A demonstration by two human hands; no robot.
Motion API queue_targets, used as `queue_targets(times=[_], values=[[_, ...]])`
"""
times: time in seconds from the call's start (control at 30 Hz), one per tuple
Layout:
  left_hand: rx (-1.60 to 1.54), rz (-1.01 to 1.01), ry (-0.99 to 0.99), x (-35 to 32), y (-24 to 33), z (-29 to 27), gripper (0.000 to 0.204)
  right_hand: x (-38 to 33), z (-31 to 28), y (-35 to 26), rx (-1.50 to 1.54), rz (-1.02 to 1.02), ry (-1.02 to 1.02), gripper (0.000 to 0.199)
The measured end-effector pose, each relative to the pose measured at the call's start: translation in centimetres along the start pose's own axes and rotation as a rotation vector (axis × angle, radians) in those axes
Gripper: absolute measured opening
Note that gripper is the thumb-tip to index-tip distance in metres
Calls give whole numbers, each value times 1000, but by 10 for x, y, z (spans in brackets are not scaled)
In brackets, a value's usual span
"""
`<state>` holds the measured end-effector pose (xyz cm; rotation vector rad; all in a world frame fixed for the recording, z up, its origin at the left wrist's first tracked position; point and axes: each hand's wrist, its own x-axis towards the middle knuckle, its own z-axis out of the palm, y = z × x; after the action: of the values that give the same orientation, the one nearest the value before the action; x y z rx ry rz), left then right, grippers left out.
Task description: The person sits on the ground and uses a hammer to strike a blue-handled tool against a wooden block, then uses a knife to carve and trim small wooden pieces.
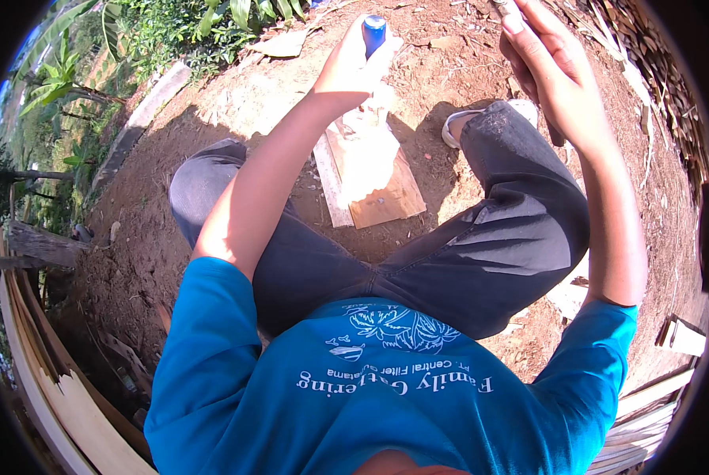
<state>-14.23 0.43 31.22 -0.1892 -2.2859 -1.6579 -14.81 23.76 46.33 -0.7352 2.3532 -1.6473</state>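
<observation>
My left hand [353,70] is raised ahead of me, closed around a blue cylinder-shaped thing [374,30] whose rounded end sticks up past the fingers. Bright sun washes out that hand's lower part. Below it, between my legs, lies a wooden board [382,202] with a narrower, paler strip of wood [332,186] along its left side. My right hand [556,67] is up at the far right, thumb and fingers pinched at the picture's top edge on a small greyish thing [500,6], mostly cut off. A dark shape shows below its palm; what it is I cannot tell.
My bent legs in dark trousers [521,229] frame the boards on bare earth. Long split wood strips [70,404] lie at lower left, more strips [647,419] at lower right. A concrete edge [145,115] borders plants at left; a pile of sticks [671,79] lines the far right.
</observation>
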Motion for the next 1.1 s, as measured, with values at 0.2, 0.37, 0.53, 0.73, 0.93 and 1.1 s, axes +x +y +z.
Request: queue_targets(times=[0.2, 0.37, 0.53, 0.73, 0.93, 1.1], values=[[1, 169, -60, 10, -19, 8, 29, -7, -18, 42, -284, -34, -22, 43], [-32, -108, -116, 7, -3, 4, 28, -14, -4, 23, -185, -104, -117, 41], [198, 78, -31, 7, -18, 9, 30, -12, -20, 3, -92, -142, -93, 40], [-7, -49, -95, 0, -8, 13, 34, -8, -17, -2, -441, -99, -106, 43], [31, 52, -119, 5, -31, 10, 33, -13, -1, -23, -584, -6, -262, 44], [-171, -163, -183, -1, -11, 6, 35, -16, -1, -25, -209, -130, -96, 44]])
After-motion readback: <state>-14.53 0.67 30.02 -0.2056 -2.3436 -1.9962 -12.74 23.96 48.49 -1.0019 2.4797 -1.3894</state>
